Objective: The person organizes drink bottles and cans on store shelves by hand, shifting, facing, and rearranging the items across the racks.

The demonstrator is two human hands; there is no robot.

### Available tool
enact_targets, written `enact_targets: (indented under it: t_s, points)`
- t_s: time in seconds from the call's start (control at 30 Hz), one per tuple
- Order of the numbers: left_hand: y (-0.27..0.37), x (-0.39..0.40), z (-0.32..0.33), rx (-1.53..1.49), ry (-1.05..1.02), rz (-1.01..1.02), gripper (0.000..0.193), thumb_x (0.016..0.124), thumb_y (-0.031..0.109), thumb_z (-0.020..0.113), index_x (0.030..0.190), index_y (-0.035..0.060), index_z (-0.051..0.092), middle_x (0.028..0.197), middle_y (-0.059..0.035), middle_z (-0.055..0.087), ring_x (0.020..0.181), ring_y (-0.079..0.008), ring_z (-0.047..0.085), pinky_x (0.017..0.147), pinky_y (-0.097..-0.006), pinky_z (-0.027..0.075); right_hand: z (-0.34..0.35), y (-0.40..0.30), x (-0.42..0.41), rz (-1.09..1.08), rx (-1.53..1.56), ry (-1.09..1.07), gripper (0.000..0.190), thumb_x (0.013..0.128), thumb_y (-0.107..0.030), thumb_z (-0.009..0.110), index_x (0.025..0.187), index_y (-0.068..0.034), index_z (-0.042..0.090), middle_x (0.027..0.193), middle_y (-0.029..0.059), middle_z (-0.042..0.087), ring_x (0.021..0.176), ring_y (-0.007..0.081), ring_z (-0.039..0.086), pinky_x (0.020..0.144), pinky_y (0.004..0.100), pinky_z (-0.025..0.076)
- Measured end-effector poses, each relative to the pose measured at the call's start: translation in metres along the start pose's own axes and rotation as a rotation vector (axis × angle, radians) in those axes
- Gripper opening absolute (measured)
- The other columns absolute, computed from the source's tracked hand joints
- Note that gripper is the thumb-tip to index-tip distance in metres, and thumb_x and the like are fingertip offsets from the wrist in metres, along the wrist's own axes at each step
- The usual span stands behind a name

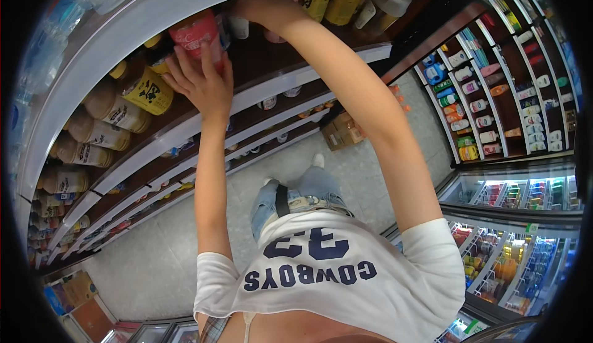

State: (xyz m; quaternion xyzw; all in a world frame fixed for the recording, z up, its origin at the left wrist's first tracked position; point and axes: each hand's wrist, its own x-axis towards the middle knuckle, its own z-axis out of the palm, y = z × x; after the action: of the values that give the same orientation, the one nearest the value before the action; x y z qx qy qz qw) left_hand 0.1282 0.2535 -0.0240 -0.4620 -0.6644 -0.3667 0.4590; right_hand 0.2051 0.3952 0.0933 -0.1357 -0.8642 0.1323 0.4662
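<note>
My left hand point(204, 83) lies with spread fingers on a bottle with a pink label point(197, 34) on a store shelf; whether it grips it or only touches it is not plain. My right hand point(259, 11) reaches deep into the same shelf, among bottles; its fingers are hidden behind the shelf edge above. Just left of my left hand stands a yellow-labelled bottle with a yellow cap point(148, 92). More yellow-labelled bottles point(343, 4) and a clear bottle with a whitish cap point(384, 7) stand right of my right hand.
The curved metal shelf edge point(116, 28) runs close above both hands. Lower shelves with a pale front rail point(278, 79) hold more goods. Cardboard boxes point(340, 134) sit on the floor. Shelves of toiletry bottles point(486, 106) and lit glass-door drink coolers point(505, 250) stand at right.
</note>
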Motion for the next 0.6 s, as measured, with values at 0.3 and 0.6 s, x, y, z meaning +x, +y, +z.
enact_targets:
  t_s: [0.3,0.6]
  points:
    - [0.001,-0.001,0.000,0.010,0.054,-0.026,0.067,0.079,0.035,0.070,0.136,0.0146,0.040,0.143,-0.0243,0.030,0.132,-0.0448,0.026,0.105,-0.0582,0.020,-0.050,-0.040,-0.046,-0.046,-0.548,-0.136,0.048,0.062,-0.035,0.076,0.102,-0.012,0.062,0.094,0.0111,0.062,0.073,0.0310,0.064,0.066,0.0435,0.052]
    - [0.049,0.010,-0.011,-0.111,0.148,0.173,0.060,0.070,0.020,0.076,0.121,0.0083,0.046,0.125,-0.0155,0.044,0.118,-0.0374,0.039,0.099,-0.0498,0.030,-0.131,-0.014,-0.105,0.095,-0.195,0.085,0.066,0.055,-0.032,0.078,0.115,-0.011,0.058,0.109,0.0088,0.057,0.083,0.0270,0.064,0.069,0.0374,0.053]
